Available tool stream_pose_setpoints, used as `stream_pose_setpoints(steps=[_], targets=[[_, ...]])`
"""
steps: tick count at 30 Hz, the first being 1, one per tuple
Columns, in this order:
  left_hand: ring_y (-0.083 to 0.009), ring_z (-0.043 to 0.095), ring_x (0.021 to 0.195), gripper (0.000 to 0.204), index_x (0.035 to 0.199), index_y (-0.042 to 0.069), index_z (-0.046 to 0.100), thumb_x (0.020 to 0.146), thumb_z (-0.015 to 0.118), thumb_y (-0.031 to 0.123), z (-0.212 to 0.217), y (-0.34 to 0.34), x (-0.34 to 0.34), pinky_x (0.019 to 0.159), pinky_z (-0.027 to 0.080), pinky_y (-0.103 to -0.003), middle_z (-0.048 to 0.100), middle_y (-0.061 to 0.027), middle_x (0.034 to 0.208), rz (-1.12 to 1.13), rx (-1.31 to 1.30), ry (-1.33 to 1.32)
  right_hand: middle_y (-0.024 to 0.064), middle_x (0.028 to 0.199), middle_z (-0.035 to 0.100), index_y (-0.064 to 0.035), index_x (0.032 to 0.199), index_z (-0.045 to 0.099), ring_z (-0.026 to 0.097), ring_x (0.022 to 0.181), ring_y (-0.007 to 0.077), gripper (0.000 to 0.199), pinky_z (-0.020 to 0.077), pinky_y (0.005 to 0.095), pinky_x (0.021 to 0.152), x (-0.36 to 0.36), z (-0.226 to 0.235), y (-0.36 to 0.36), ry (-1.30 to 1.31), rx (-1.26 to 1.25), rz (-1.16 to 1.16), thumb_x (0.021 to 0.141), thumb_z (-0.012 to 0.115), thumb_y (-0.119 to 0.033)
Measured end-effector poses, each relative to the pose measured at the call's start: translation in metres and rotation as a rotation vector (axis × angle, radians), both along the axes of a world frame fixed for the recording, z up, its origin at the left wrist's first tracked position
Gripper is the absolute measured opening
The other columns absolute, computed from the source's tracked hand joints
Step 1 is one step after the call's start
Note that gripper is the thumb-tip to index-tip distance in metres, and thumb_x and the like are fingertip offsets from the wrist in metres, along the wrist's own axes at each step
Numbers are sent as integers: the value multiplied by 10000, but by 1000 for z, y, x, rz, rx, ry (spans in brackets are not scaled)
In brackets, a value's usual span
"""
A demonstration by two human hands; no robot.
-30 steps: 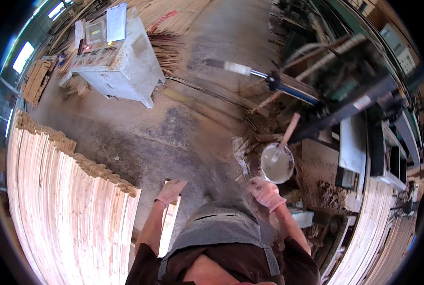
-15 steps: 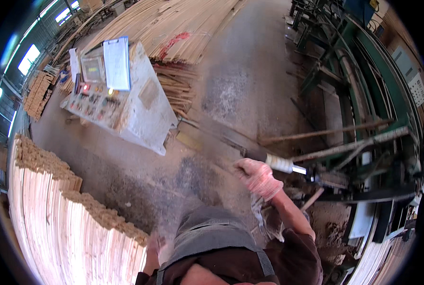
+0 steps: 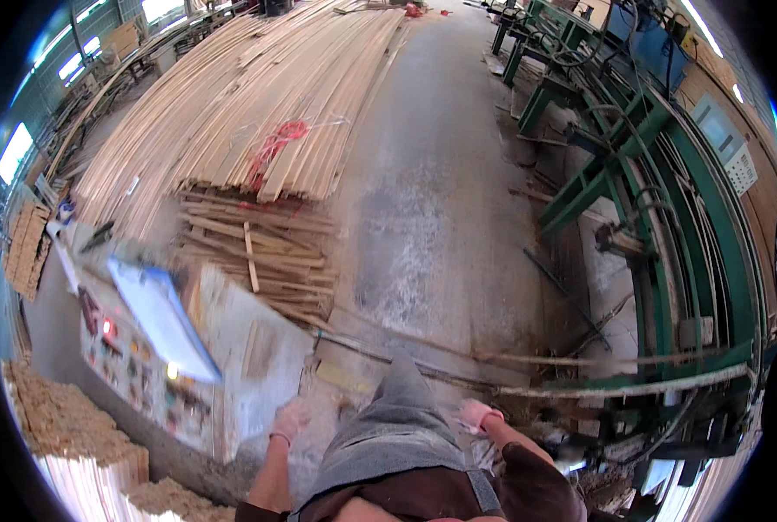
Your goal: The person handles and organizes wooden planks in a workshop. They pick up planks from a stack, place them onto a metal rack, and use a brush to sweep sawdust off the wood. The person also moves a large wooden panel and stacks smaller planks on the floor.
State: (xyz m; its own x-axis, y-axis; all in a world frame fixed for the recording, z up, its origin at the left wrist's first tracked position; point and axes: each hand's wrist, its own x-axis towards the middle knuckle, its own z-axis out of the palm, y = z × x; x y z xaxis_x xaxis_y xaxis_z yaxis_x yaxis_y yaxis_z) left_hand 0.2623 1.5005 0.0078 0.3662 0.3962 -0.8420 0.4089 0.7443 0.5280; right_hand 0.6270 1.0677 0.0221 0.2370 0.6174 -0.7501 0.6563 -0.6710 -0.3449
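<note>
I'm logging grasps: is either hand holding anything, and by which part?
Nothing is visibly held: the left hand and right hand look empty, though finger detail is unclear.

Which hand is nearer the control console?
The left hand, close beside the white console; the right hand is farther off, on the opposite side of the grey apron.

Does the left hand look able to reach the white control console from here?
Probably yes: the left hand appears close beside the white control console, and nothing visible stands between them.
</note>
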Motion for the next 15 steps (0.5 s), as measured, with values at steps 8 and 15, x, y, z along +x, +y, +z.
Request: stream_pose_setpoints(steps=[8, 15], targets=[[-353, 700, 951, 247, 1068, 111, 663, 934, 616, 313, -2, 245, 370, 833, 564, -475, 706, -154, 1093, -1187, 1298, 184, 84, 804, 713, -102, 931, 726, 695, 707, 262, 237, 539, 478, 562, 246, -114, 49, 211, -315, -371, 945, 634, -319], [-227, 659, 860, 511, 1057, 161, 696, 949, 562, 642, -23, 284, 469, 753, 550, -454, 682, -13, 892, -230, -61, 295, 92, 852, 719, -4, 999, 695, 697, 742, 230, 274, 569, 374, 646, 589, 6, 430, 354, 169, -1123, 890, 678, -256]])
